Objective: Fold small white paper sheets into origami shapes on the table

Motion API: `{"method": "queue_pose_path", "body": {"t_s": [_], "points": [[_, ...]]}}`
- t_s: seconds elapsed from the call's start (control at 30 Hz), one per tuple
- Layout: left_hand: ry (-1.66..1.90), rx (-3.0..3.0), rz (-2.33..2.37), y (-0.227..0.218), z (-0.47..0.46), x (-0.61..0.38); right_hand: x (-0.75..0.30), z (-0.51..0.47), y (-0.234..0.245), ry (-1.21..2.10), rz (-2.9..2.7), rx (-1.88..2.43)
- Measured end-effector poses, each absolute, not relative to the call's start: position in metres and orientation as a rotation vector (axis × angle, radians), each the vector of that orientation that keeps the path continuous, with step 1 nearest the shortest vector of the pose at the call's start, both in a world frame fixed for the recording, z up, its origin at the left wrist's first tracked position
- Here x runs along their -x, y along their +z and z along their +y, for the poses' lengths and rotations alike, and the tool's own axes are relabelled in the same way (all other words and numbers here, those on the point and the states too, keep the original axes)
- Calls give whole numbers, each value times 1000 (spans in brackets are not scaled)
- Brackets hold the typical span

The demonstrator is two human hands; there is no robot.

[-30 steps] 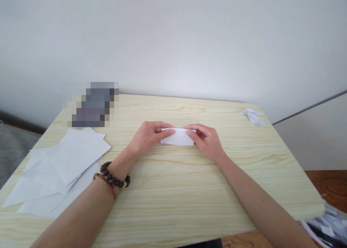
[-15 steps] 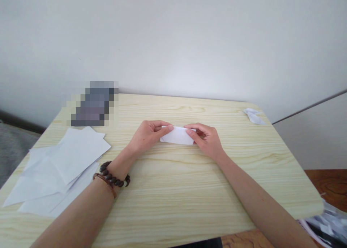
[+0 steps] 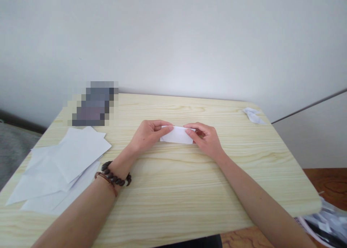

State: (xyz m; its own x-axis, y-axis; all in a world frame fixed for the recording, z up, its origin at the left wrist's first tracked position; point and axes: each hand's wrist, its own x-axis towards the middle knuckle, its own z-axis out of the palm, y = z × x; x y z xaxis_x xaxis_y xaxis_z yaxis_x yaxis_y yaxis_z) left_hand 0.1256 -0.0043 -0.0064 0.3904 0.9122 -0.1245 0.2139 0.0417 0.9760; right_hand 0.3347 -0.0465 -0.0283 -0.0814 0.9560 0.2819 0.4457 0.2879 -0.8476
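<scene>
A small folded white paper (image 3: 177, 135) lies on the light wooden table (image 3: 173, 190), a little past its middle. My left hand (image 3: 148, 134) pinches the paper's left end, thumb on top and fingers curled behind. My right hand (image 3: 207, 139) pinches its right end in the same way. The paper's upper edge is lifted slightly off the table between the two hands. A dark bead bracelet (image 3: 115, 175) circles my left wrist.
A loose pile of white sheets (image 3: 59, 168) covers the table's left part. A blurred dark object (image 3: 93, 104) sits at the back left. A small folded paper piece (image 3: 253, 115) rests near the back right corner. A white wall stands behind the table.
Both hands stay on the paper. Its upper edge has tipped a little towards me and my left thumb has slid slightly along the top.
</scene>
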Motion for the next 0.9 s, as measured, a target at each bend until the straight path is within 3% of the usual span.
{"method": "queue_pose_path", "body": {"t_s": [0.57,0.9], "points": [[884,-1738,1069,-9,-12,-134,-308,-49,-21,367,-1786,1189],[850,-1818,1036,-8,-15,-134,-310,-49,-19,386,-1840,1134]]}}
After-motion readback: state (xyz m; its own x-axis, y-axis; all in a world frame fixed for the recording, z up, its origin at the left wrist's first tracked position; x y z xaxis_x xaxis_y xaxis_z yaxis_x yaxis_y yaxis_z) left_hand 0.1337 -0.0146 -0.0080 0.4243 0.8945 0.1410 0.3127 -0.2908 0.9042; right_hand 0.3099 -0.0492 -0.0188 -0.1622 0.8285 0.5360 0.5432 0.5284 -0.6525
